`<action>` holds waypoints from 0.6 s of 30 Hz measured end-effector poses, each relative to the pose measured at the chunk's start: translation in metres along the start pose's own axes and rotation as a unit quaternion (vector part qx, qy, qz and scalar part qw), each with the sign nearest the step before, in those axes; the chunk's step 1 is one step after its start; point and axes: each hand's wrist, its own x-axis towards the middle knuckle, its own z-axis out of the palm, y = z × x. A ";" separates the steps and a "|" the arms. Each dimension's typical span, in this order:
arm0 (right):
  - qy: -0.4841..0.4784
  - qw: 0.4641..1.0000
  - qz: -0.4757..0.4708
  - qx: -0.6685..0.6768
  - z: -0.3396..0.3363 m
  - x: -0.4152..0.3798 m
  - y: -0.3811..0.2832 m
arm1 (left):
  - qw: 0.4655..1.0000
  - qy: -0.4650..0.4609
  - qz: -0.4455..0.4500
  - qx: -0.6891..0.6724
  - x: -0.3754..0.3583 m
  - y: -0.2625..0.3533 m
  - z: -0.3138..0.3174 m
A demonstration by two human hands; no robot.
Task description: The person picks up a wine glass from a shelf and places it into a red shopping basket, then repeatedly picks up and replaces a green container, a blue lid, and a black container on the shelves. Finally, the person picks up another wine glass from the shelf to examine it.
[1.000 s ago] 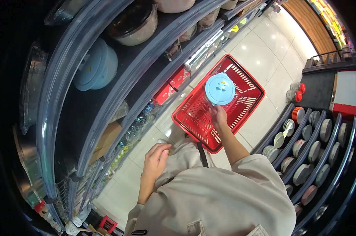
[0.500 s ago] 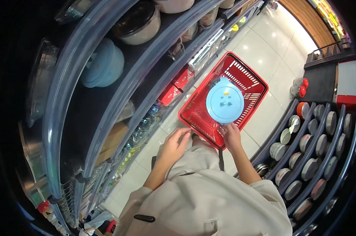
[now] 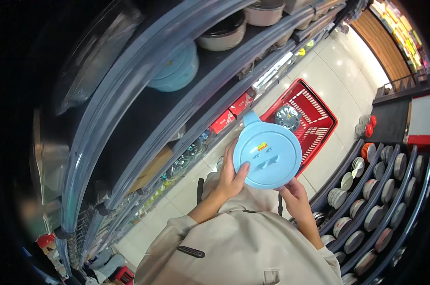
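Note:
Just in front of my body I hold a light-blue lidded bowl (image 3: pixel 282 164) with a side handle and a small yellow-and-red sticker on its lid. My left hand (image 3: pixel 229 175) grips its left edge, the thumb resting on the lid. The fingers of my right hand (image 3: pixel 295 197) pinch the bowl's lower right rim. Beyond it on the floor stands a red shopping basket (image 3: pixel 334 127), partly covered by the bowl. Inside the basket lies a round, dark, shiny item (image 3: pixel 287 118) that I cannot name.
Curved shelves on the left carry another light-blue lidded bowl (image 3: pixel 178 71), a dark-lidded pot (image 3: pixel 224 32) and red boxes (image 3: pixel 223 121). To the right, a rack (image 3: pixel 350 164) holds several rows of plates and bowls. Pale floor tiles (image 3: pixel 341 61) run between them.
The blue bowl has come up from over the basket toward my body, and its handle now shows at upper left. My left hand, apart before, has taken hold of it. The basket's round item is uncovered.

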 end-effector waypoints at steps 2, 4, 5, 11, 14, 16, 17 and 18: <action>-0.031 0.999 -0.013 -0.024 0.021 0.003 -0.011 | 0.999 0.033 0.007 -0.004 -0.009 0.011 -0.020; -0.068 0.996 -0.043 -0.036 0.047 0.009 -0.021 | 0.996 0.082 0.009 0.014 -0.017 0.035 -0.043; -0.081 0.995 -0.042 -0.044 0.057 0.014 -0.025 | 0.995 0.097 0.011 0.014 -0.025 0.035 -0.054; -0.232 0.958 -0.091 -0.143 0.128 0.048 -0.038 | 0.971 0.233 0.041 -0.023 -0.051 0.065 -0.119; -0.263 0.950 -0.096 -0.135 0.165 0.063 -0.040 | 0.956 0.291 0.040 0.017 -0.061 0.077 -0.148; -0.294 0.942 -0.083 -0.138 0.182 0.079 -0.037 | 0.943 0.328 0.048 0.024 -0.062 0.082 -0.165; -0.297 0.941 -0.087 -0.140 0.193 0.083 -0.041 | 0.942 0.330 0.053 0.024 -0.062 0.082 -0.174; -0.303 0.939 -0.089 -0.134 0.206 0.087 -0.046 | 0.936 0.351 0.023 0.012 -0.062 0.082 -0.182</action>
